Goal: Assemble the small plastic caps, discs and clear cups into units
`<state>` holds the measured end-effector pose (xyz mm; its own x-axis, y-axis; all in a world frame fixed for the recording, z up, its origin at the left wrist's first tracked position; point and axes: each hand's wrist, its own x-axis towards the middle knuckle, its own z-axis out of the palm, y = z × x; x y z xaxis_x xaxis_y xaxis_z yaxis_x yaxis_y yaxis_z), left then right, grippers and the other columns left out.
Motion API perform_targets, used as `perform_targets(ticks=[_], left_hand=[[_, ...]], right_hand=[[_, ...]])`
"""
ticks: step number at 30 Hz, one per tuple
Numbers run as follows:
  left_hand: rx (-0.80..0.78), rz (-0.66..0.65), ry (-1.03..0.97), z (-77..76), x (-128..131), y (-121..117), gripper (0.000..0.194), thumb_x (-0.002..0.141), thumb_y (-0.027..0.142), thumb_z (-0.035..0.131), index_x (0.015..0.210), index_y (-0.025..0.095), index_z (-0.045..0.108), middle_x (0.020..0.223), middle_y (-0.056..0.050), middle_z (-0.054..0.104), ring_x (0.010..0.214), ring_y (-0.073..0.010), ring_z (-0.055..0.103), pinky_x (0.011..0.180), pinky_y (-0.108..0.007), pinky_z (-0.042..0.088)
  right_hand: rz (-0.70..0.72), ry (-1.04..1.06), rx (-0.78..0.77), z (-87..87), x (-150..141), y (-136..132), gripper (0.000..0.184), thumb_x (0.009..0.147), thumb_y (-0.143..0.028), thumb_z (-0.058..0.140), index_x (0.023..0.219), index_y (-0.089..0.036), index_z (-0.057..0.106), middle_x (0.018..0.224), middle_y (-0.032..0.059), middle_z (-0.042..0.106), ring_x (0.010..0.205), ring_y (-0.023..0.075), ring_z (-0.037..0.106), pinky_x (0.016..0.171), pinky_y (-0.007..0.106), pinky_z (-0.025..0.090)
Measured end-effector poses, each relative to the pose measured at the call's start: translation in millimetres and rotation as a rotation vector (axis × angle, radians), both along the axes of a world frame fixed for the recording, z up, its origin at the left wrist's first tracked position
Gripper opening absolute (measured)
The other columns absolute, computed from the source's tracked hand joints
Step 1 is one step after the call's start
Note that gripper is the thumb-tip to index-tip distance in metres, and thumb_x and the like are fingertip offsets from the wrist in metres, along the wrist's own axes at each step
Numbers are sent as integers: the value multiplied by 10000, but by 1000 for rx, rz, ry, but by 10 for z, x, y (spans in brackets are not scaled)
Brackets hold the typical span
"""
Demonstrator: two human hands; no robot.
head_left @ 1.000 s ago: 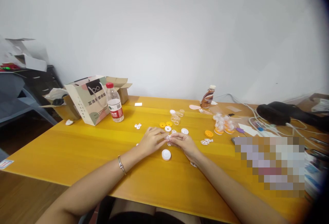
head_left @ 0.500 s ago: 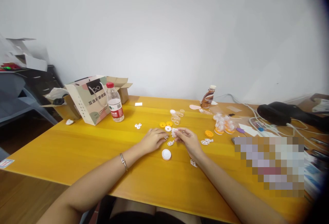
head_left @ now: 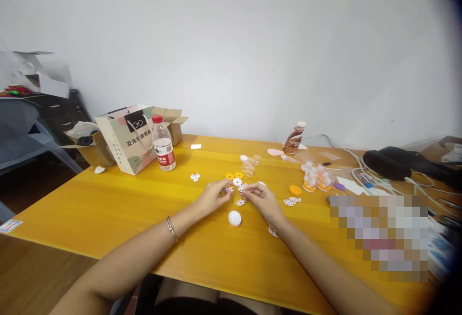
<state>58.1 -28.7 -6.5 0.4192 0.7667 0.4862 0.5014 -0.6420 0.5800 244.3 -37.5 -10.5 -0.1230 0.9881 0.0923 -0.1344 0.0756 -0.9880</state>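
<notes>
My left hand (head_left: 213,196) pinches a small white plastic piece (head_left: 229,190) between thumb and fingers. Just right of it, my right hand (head_left: 263,200) is closed on a white perforated plastic piece (head_left: 241,188). Below the fingertips another white perforated piece (head_left: 240,203) lies on the table. Nearer to me sits a round white cap (head_left: 234,218). Beyond my hands are yellow rings (head_left: 238,175), a white ring (head_left: 237,181) and clear plastic cups (head_left: 248,168). A further perforated piece (head_left: 273,231) lies partly hidden by my right wrist.
Left on the yellow table (head_left: 137,218) stand a water bottle (head_left: 164,146) and a paper bag (head_left: 126,141). Small white parts (head_left: 195,177) lie beyond my left hand. Rightward are a yellow ring (head_left: 295,190), orange-and-clear assemblies (head_left: 315,177), a brown bottle (head_left: 294,139) and cables (head_left: 357,170).
My left hand has lifted slightly and now shows a small white piece in its fingers. My right hand has tilted its perforated piece and moved a little away from the left.
</notes>
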Motion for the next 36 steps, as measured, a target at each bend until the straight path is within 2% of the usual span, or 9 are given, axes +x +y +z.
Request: perform_targets(ticks=[4, 8, 11, 14, 17, 25, 32, 36], left_hand=[[-77, 20, -87, -37, -4, 23, 200, 713, 149, 529, 889, 148, 623, 809, -31, 653, 691, -119, 581, 673, -231, 475], [-183, 62, -123, -66, -2, 34, 195, 664, 122, 567, 842, 126, 646, 778, -47, 662, 671, -132, 596, 663, -254, 492], [-250, 16, -222, -30, 11, 26, 195, 690, 174, 591, 871, 117, 636, 822, -68, 664, 705, -141, 609, 687, -272, 498], [-290, -99, -326, 31, 31, 0, 224, 705, 237, 615, 891, 112, 621, 857, -78, 653, 749, -145, 615, 718, -277, 499], [-216, -190, -331, 71, 47, -39, 196, 730, 263, 599, 858, 120, 635, 873, -73, 616, 781, -138, 604, 736, -269, 499], [96, -186, -157, 84, 34, -99, 238, 792, 248, 528, 1008, 187, 608, 939, -61, 583, 891, -144, 555, 810, -279, 463], [181, -165, -118, 101, -1, -92, 241, 808, 242, 505, 1021, 173, 593, 959, -68, 587, 897, -144, 557, 826, -273, 458], [180, -163, -90, 126, 18, -115, 250, 818, 246, 489, 1041, 183, 585, 972, -74, 581, 918, -152, 547, 833, -285, 453]], right_hand=[[42, 23, 7, -10, 11, 2, 329, 573, -325, 719, 834, -224, 544, 685, -13, 665, 701, 165, 633, 720, 315, 473], [11, 1, -9, -25, 7, 11, 308, 560, -304, 728, 799, -201, 564, 689, -5, 656, 685, 151, 625, 730, 309, 474], [9, -2, -30, -29, 2, 7, 296, 565, -289, 724, 806, -192, 582, 698, -1, 653, 685, 140, 620, 729, 300, 477], [49, 0, -45, -9, -11, -19, 275, 573, -280, 719, 805, -191, 602, 714, 3, 660, 684, 139, 621, 720, 296, 481], [132, 11, -62, 26, -27, -58, 248, 596, -284, 707, 807, -186, 621, 786, 25, 676, 700, 144, 626, 726, 299, 482], [165, 77, -124, 35, -26, -69, 208, 618, -249, 705, 796, -181, 621, 860, 26, 682, 720, 110, 624, 755, 259, 471], [174, 74, -109, 27, -33, -60, 229, 621, -237, 699, 833, -190, 626, 833, 17, 675, 719, 108, 615, 736, 252, 471], [171, 88, -118, 39, -47, -81, 251, 607, -233, 704, 840, -184, 626, 843, 24, 667, 747, 121, 615, 754, 270, 470]])
